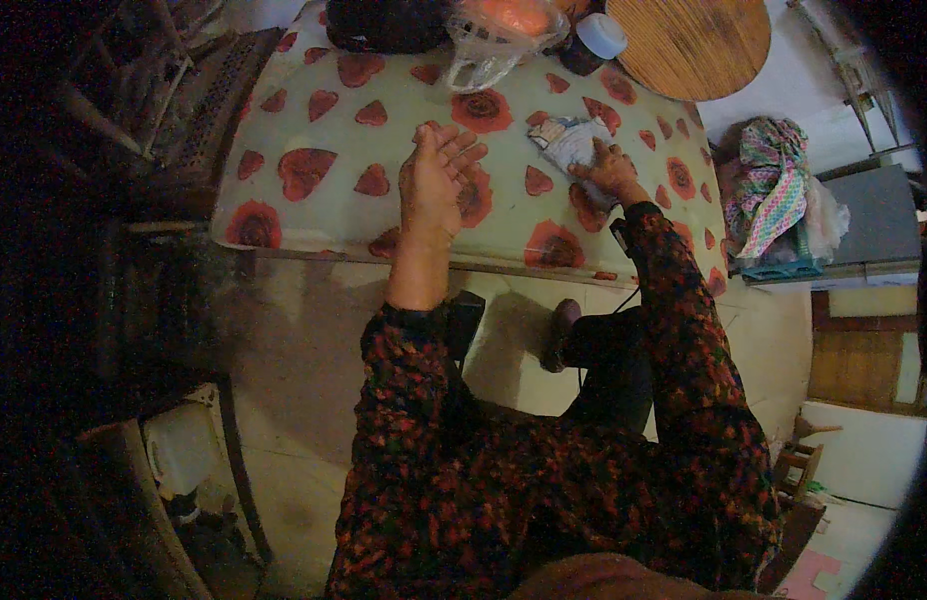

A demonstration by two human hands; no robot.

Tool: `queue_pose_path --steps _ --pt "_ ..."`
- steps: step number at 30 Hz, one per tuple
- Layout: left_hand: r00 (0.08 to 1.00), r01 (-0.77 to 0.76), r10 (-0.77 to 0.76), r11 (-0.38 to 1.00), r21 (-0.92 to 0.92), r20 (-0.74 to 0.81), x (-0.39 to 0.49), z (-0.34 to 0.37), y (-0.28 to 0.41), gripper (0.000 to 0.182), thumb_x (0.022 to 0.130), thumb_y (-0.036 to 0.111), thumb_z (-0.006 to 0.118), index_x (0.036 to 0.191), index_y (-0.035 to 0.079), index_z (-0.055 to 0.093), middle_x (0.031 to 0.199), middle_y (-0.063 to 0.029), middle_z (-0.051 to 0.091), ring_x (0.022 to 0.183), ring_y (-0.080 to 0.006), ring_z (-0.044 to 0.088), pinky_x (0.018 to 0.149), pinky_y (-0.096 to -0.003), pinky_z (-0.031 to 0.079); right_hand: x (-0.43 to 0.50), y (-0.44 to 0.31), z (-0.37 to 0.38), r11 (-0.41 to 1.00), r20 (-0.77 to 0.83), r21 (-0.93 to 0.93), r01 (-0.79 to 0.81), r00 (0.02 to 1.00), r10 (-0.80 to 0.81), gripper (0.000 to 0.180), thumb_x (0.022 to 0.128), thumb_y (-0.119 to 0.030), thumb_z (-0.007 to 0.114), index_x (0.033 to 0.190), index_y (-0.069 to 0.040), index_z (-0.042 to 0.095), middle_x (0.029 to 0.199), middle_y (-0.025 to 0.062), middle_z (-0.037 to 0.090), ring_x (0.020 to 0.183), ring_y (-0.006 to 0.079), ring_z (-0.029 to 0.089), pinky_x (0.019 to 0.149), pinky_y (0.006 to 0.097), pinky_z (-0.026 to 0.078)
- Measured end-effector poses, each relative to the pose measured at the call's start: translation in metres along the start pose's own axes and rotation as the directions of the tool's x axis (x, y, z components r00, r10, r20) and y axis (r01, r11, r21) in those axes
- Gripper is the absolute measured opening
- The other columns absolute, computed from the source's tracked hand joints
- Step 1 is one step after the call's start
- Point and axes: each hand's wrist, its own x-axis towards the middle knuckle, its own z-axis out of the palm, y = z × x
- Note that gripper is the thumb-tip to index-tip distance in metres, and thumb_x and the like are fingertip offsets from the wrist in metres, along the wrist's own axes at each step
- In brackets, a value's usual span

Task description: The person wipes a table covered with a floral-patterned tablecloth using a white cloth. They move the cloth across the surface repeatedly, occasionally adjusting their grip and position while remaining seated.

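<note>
A table with a pale cover (418,214) printed with red hearts and roses lies before me. My left hand (436,171) is over its near middle, palm turned partly up, fingers apart and slightly curled, with nothing in it. To the right, my right hand (610,166) rests on a crumpled, light-coloured cloth (576,142), fingers spread on its right side. The cloth lies on the cover; part of it is hidden under the hand.
At the table's far side are a dark object (385,26), a clear plastic bag (487,56) with something orange, a white-lidded container (601,36) and a round wooden board (692,45). A patterned cloth bundle (771,187) sits to the right. Wooden chair-like furniture (152,112) stands at left.
</note>
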Motion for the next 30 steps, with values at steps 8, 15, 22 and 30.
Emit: queue_pose_path --steps 8,15,22,30 --pt "0.999 0.034 -0.034 0.999 -0.007 -0.008 -0.002 -0.001 -0.012 0.066 0.092 0.052 0.038 0.122 -0.006 0.039 0.114 -0.0195 0.054 0.096 -0.0262 0.058 0.076 -0.0337 0.047 0.005 -0.010 0.036 0.992 -0.261 0.027 -0.122 0.957 0.125 0.078 0.075 -0.061 0.053 0.134 -0.013 0.038 0.125 0.0228 0.044 0.109 0.0437 0.045 0.092 0.0507 0.037" --pt "0.998 0.052 -0.051 0.998 -0.043 0.031 0.000 -0.002 -0.021 0.065 0.092 0.052 0.039 0.121 -0.006 0.039 0.115 -0.0203 0.053 0.097 -0.0270 0.058 0.075 -0.0335 0.048 0.035 0.009 0.037 0.977 -0.216 0.147 -0.156 0.959 0.186 0.072 0.076 -0.061 0.053 0.126 -0.008 0.046 0.124 0.0230 0.047 0.109 0.0405 0.049 0.086 0.0532 0.041" --pt "0.996 0.087 -0.088 0.992 -0.088 0.000 0.001 0.010 -0.017 0.061 0.093 0.050 0.037 0.119 -0.004 0.042 0.110 -0.0175 0.056 0.093 -0.0253 0.059 0.073 -0.0313 0.047 0.067 0.006 0.027 0.936 -0.258 0.189 -0.296 0.905 0.339 0.078 0.069 -0.067 0.057 0.123 -0.011 0.048 0.114 0.0213 0.049 0.106 0.0416 0.049 0.085 0.0550 0.042" --pt "0.995 0.103 -0.103 0.994 -0.031 0.009 -0.018 0.014 -0.025 0.062 0.093 0.052 0.036 0.120 -0.003 0.044 0.113 -0.0148 0.056 0.094 -0.0252 0.058 0.074 -0.0326 0.046 0.029 -0.137 0.022 0.966 -0.371 0.043 0.255 0.902 -0.222 0.071 0.076 -0.059 0.054 0.121 -0.004 0.052 0.115 0.0200 0.054 0.109 0.0369 0.049 0.089 0.0457 0.043"
